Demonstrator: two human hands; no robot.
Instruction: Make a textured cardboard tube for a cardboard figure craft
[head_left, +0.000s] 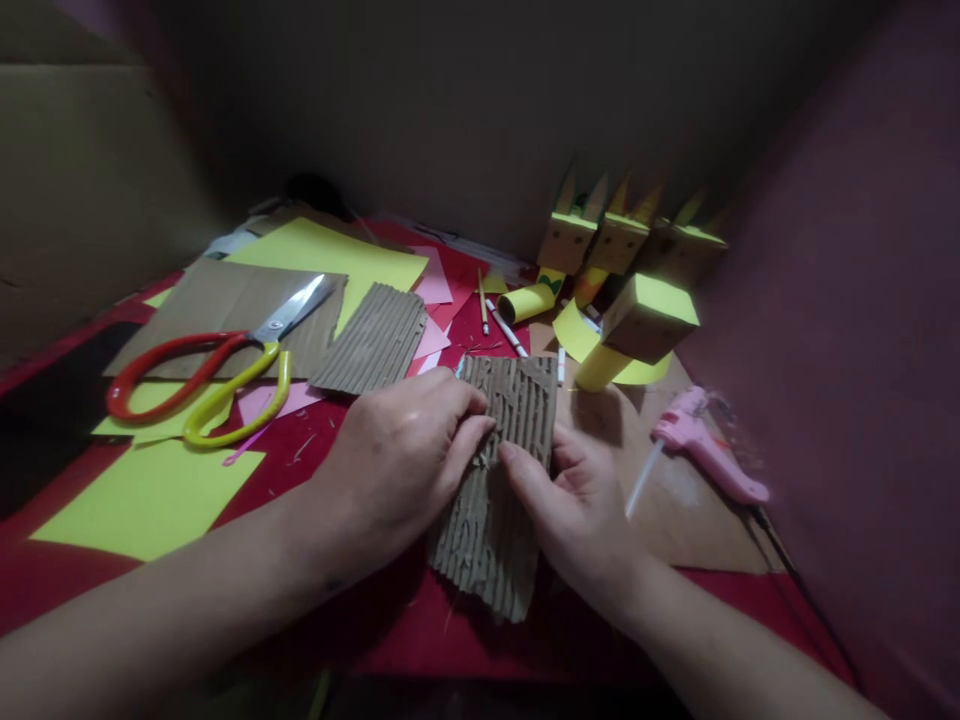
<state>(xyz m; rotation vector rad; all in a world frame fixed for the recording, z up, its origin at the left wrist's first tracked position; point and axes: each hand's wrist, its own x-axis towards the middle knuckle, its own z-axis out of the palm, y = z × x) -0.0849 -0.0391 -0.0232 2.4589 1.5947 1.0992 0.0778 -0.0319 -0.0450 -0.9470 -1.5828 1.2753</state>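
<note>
Between my two hands is a strip of corrugated cardboard (491, 545), its ridges bare and partly torn on the upper face. My left hand (409, 440) grips its left edge, thumb and fingers pinched at the middle of the strip. On the other side my right hand (574, 500) holds the right edge, with the thumb on top and the fingers underneath. A second ridged piece of cardboard (375, 340) lies just beyond my left hand. Large scissors (225, 365) with one red and one yellow handle rest on a flat cardboard sheet (202, 300) at the left.
Yellow paper (150, 500) and pink sheets cover the red tablecloth (420, 635). A pink glue gun (705, 445) with its cord lies on a cardboard base (697, 540) at the right. Box-headed paper figures (649, 320) stand behind it. A pencil (482, 300) and markers lie mid-table.
</note>
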